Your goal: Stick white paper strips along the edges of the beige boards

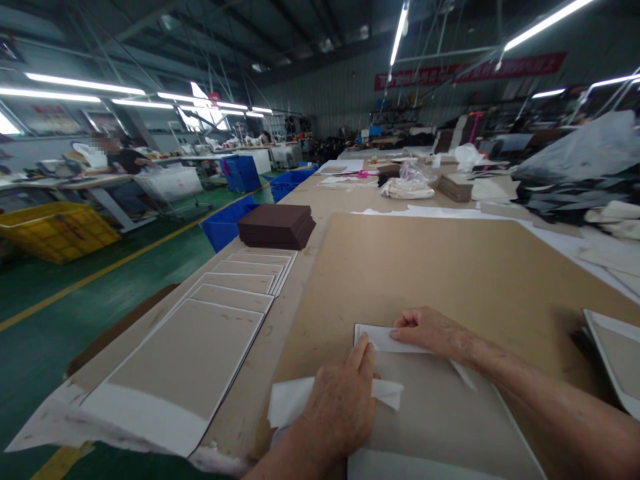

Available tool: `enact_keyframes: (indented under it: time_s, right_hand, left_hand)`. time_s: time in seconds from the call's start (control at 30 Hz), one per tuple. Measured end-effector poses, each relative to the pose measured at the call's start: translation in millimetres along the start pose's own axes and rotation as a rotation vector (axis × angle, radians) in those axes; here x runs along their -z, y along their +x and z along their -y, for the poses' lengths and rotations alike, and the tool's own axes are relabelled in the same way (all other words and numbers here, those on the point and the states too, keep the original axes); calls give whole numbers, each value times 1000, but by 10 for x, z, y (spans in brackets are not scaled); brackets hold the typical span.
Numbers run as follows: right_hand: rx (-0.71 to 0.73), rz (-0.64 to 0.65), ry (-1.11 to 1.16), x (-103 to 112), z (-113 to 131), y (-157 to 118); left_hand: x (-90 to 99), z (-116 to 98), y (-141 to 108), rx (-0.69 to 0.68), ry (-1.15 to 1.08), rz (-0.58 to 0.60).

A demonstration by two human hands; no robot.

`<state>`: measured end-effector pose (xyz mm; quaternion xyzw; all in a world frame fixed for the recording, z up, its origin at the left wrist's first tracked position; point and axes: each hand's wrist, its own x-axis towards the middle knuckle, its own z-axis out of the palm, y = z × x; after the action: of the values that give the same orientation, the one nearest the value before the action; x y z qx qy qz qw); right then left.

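A grey panel (430, 413) with pale edges lies on the brown board (425, 267) in front of me. Along its far edge runs a white strip (383, 338). My left hand (345, 393) presses fingertips on the strip's left end, and a loose white piece (293, 399) sticks out on both sides from under that hand. My right hand (430, 330) pinches the strip further right, thumb and fingers together. The right forearm passes over the panel's right side.
Overlapping grey panels (200, 353) lie along the table's left side, with a dark brown stack (275, 225) behind them. More panels (615, 353) sit at the right. Blue bins (225, 220) stand beside the table; a person (125, 160) is far left.
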<state>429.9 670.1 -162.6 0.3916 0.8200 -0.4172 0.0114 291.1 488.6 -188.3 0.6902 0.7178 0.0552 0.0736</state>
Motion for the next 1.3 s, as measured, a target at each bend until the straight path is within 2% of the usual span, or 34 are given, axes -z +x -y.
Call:
enact_keyframes:
  time_s: [0.13,0.23,0.37,0.6,0.77,0.93,1.3]
  right_hand:
    - [36,81,168,284,-374,-240]
    - [-49,-40,175,382,-668,-442]
    - [-116,-197,196,278,-859,-579]
    - [-117,-366,160,132,-890,-605]
    - [-124,-374,172,160,-836,-622]
    - [-82,-380,193,183,-894,-523]
    - [-111,-455,-61,205,-841,-496]
  left_hand:
    - [34,-15,14,4,25,20]
    - [52,-20,21,15,38,54]
    - [30,-15,37,29,94,63]
    - [-45,10,75,33,167,80]
    - [-43,18,96,42,178,103]
    - [-30,5,101,64,194,111]
    - [-37,17,90,42,198,120]
